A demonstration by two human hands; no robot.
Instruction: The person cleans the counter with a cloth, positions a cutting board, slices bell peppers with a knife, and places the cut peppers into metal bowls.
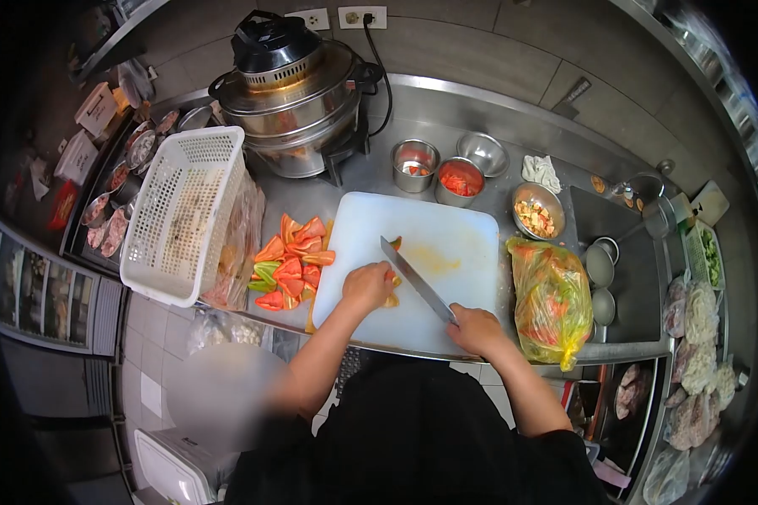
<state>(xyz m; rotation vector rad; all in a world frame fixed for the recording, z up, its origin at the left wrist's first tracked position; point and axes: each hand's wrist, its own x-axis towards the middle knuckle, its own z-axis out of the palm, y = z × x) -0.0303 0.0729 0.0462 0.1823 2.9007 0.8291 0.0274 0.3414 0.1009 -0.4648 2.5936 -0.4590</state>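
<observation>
On the white cutting board (354, 220), my right hand (477, 330) is closed around the handle of a kitchen knife (423, 284), its blade slanting toward the far left. My left hand (366, 288) is closed beside the blade, fingers curled on a small piece of bell pepper (392, 299) that they mostly hide. Another small pepper piece (396, 242) touches the board near the knife's tip. Left of the board lies a pile of cut red bell peppers (290, 268), with a few green pieces (265, 273) among them.
Behind the board stand a metal pot (415, 166), a pot of red pieces (460, 181) and a metal bowl (483, 155). A bowl of trimmings (538, 210) and a yellow bag (551, 295) are at right, by the sink (636, 295). A white basket (185, 215) stands left.
</observation>
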